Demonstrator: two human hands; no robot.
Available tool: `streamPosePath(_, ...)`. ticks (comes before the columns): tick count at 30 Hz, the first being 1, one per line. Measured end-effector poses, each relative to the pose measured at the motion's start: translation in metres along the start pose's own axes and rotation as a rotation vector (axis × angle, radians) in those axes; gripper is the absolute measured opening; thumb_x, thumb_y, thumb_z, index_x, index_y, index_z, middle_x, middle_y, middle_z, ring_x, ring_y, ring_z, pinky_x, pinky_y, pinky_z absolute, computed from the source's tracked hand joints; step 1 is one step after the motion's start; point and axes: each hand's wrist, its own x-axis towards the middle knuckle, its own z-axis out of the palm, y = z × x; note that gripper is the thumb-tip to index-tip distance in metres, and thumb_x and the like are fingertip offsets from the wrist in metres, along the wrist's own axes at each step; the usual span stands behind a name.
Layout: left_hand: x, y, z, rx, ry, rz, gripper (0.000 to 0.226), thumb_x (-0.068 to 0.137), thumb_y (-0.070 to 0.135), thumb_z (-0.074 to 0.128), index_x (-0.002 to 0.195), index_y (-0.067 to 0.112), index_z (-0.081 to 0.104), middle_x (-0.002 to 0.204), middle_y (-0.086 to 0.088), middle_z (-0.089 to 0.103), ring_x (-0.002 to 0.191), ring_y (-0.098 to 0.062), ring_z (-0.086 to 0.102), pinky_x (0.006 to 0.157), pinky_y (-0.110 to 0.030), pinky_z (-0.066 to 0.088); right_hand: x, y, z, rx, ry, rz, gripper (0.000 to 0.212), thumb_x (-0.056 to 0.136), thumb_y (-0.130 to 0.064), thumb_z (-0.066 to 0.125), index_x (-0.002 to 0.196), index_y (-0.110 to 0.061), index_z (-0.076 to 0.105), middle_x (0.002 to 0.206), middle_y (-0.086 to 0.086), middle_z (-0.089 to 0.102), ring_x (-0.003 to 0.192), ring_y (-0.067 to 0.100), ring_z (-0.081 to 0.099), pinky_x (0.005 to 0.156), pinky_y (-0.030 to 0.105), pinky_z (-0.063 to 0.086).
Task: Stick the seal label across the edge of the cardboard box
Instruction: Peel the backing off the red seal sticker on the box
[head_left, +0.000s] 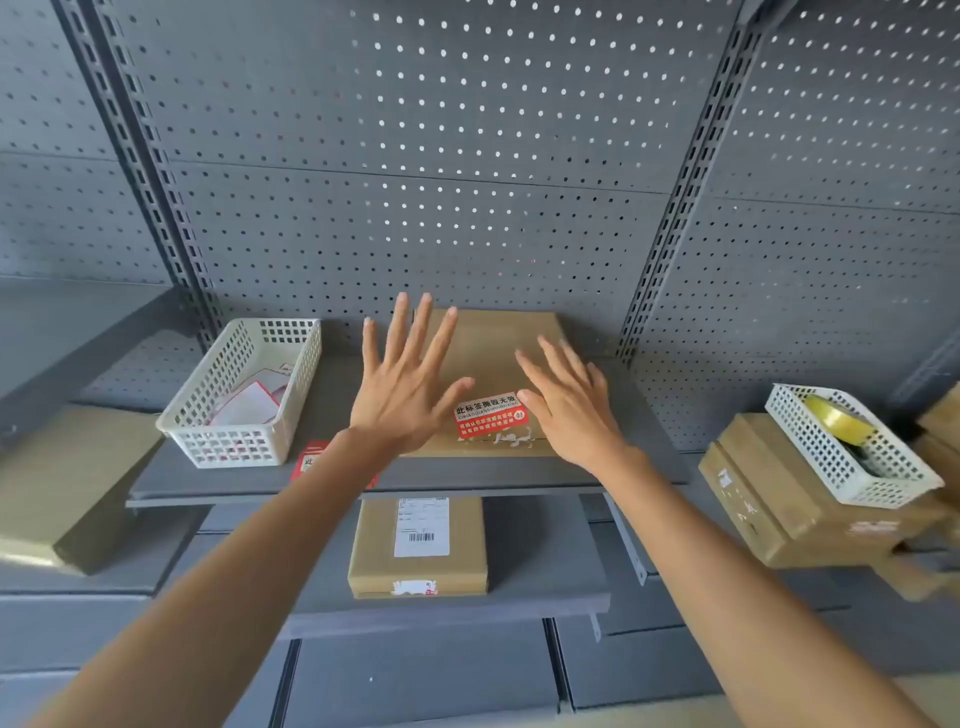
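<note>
At 6 o'clock, on the lower shelf (519, 603), lies a parcel (418, 546) with a barcode sticker. Above it, both hands hover spread-fingered and hold nothing — left hand (402, 387) at 11 o'clock of the seal label (487, 414), right hand (569, 405) at 3. The label sits on the cardboard box (493, 358) near its front edge — a white basket (244, 389) lies at 9 o'clock.

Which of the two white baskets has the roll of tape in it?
The white basket on the right, perched tilted on a stack of cardboard boxes, holds the yellow tape roll. The basket on the left, on the shelf, holds only paper labels.
</note>
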Motion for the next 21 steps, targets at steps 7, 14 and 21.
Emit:
streamPosePath(7,-0.024,0.009,0.026,-0.131,0.141,0.135,0.039,0.099,0.045,0.049,0.122,0.019,0.065,0.124,-0.001,0.063,0.115,-0.03,0.057,0.098,-0.048,0.037,0.0,0.0,0.004,0.267,0.077,0.039,0.028,0.1,-0.035,0.056,0.122,-0.027,0.071,0.119,-0.005,0.06,0.117,0.023,0.045,0.097,0.04,0.032)
streamPosePath(14,-0.034,0.012,0.04,-0.209,0.221,0.114,0.028,0.1,0.037,0.053,0.107,0.02,0.073,0.117,0.001,0.067,0.105,-0.027,0.06,0.09,-0.045,0.042,0.005,-0.005,0.001,0.315,0.074,0.072,0.023,0.096,-0.033,0.063,0.115,-0.028,0.075,0.112,-0.007,0.064,0.115,0.021,0.047,0.091,0.037,0.032)
streamPosePath(21,-0.037,0.017,0.046,-0.258,0.287,0.082,0.017,0.097,0.029,0.063,0.109,0.023,0.073,0.114,0.002,0.066,0.104,-0.027,0.058,0.092,-0.045,0.042,0.004,-0.007,0.007,0.391,0.153,0.073,0.016,0.089,-0.026,0.071,0.104,-0.029,0.078,0.1,-0.009,0.064,0.104,0.02,0.057,0.095,0.045,0.048)
